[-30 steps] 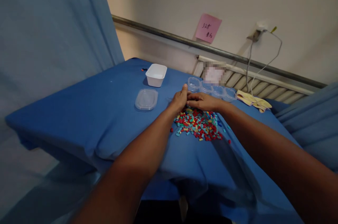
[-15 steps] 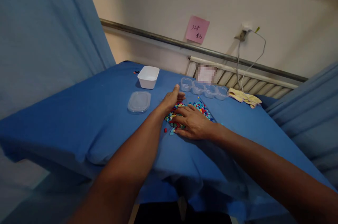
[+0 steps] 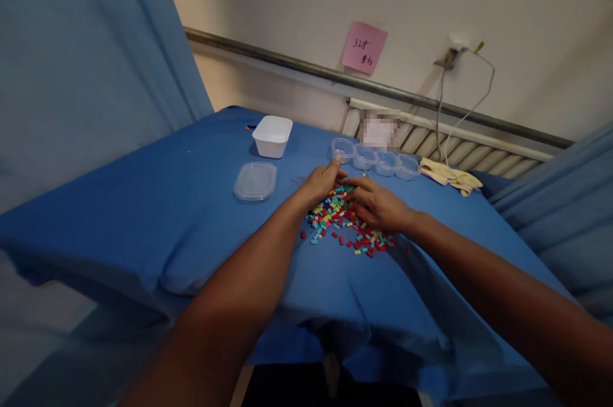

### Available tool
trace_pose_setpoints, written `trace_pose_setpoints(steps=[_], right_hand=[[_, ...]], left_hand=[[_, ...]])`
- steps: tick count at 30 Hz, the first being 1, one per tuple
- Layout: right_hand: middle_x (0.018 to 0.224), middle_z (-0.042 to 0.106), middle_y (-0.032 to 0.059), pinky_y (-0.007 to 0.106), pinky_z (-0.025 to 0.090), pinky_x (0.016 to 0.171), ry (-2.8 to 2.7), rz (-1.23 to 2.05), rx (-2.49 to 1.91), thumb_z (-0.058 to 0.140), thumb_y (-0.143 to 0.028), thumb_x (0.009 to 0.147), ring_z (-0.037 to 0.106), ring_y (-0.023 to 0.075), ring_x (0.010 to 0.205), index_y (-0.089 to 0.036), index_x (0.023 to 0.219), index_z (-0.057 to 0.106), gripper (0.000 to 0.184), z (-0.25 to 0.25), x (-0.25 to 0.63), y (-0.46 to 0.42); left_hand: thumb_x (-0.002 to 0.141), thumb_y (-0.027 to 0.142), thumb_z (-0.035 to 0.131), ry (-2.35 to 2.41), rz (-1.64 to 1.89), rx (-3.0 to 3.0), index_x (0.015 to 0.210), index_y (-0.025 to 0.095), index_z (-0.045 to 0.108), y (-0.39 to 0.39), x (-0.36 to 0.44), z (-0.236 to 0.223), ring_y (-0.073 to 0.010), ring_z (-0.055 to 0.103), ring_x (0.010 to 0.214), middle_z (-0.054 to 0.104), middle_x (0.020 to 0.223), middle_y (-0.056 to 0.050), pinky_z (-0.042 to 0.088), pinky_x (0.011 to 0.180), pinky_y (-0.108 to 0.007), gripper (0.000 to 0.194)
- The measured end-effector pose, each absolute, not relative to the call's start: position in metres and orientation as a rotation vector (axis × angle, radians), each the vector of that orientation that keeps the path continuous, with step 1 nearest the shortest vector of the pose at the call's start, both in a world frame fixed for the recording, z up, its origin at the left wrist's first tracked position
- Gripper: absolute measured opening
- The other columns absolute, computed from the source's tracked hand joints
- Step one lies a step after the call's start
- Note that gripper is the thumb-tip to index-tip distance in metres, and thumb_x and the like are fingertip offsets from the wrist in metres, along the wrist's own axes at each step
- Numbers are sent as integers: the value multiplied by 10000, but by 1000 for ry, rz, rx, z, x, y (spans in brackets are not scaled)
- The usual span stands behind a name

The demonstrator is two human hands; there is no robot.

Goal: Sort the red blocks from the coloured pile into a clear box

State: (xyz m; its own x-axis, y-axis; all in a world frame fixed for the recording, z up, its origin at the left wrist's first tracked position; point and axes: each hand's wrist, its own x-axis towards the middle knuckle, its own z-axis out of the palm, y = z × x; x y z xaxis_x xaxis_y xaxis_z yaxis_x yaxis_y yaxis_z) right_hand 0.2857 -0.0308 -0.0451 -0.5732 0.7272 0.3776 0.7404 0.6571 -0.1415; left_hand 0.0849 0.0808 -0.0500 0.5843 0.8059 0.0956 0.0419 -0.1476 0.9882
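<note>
A loose pile of small building bricks (image 3: pixel 331 207) in red, yellow, light blue and green lies on the blue cloth (image 3: pixel 201 215). Along the pile's far left edge rests my left hand (image 3: pixel 325 182), on its side with thumb up and fingers stretched out. My right hand (image 3: pixel 376 202) is over the right part of the pile, fingers apart and touching bricks. Its palm and the bricks under it are hidden. Scattered red and yellow bricks (image 3: pixel 368 244) lie nearer me, below the right hand.
A white tub (image 3: pixel 272 137) stands at the back left, with a clear lid (image 3: pixel 255 182) in front of it. Several clear small containers (image 3: pixel 364 156) line the back edge beside a yellow cloth (image 3: pixel 450 176). A radiator (image 3: pixel 407 129) and a cable (image 3: pixel 467 114) are behind.
My right hand has moved away from me and slightly right across the pile. Red and yellow bricks now show spread on the near side. The left hand has shifted slightly right.
</note>
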Motion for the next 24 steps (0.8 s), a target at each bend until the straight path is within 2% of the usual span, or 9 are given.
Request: trace_pose_setpoints(steps=[5, 9, 14, 19, 22, 24], right_hand=[[1435, 680, 161, 581, 514, 1176, -2121, 109, -1267, 589, -172, 968, 625, 318, 1388, -235, 1242, 702, 303, -61, 302, -23], [1362, 740, 144, 569, 537, 1149, -1981, 148, -1346, 584, -229, 981, 681, 317, 1293, -226, 1381, 673, 409, -67, 302, -8], [1462, 730, 127, 539, 521, 1183, -1900, 214, -1410, 573, -344, 1050, 683, 312, 1339, -228, 1495, 630, 463, -64, 288, 14], [1430, 761, 117, 507, 549, 1155, -2031, 328, -1396, 612, -321, 1034, 720, 302, 1294, -211, 1485, 669, 467, -49, 262, 12], [1472, 742, 124, 503, 544, 1169, -2183, 431, -1355, 614, -333, 1049, 712, 292, 1323, -206, 1520, 652, 489, -32, 254, -6], [1529, 710, 112, 508, 513, 1212, -2261, 485, -1342, 617, -377, 1067, 680, 287, 1387, -230, 1538, 643, 494, -18, 259, -24]], left_hand=[[1101, 768, 342, 686, 794, 1650, 1187, 73, 776, 71, 96, -53, -247, 740, 899, 787, 1059, -167, 581, 878, -368, 824], [1098, 759, 395, 585, 802, 1670, 1149, 96, 726, 59, 103, -51, -207, 726, 818, 758, 1002, -147, 583, 802, -327, 743], [1081, 759, 470, 527, 954, 1419, 1238, 103, 693, 55, 99, -35, -172, 723, 831, 738, 1190, -170, 590, 757, -286, 711], [1116, 723, 390, 712, 1245, 1403, 1245, 78, 743, 79, 92, -39, -220, 739, 968, 771, 1162, -181, 592, 888, -323, 746], [1158, 610, 296, 820, 1167, 1478, 1273, 37, 743, 88, 89, -46, -256, 743, 1121, 773, 1228, -205, 560, 1032, -359, 736], [1155, 618, 259, 871, 1074, 1575, 1285, 41, 749, 88, 86, -49, -279, 724, 1221, 764, 1288, -204, 522, 1109, -371, 768]])
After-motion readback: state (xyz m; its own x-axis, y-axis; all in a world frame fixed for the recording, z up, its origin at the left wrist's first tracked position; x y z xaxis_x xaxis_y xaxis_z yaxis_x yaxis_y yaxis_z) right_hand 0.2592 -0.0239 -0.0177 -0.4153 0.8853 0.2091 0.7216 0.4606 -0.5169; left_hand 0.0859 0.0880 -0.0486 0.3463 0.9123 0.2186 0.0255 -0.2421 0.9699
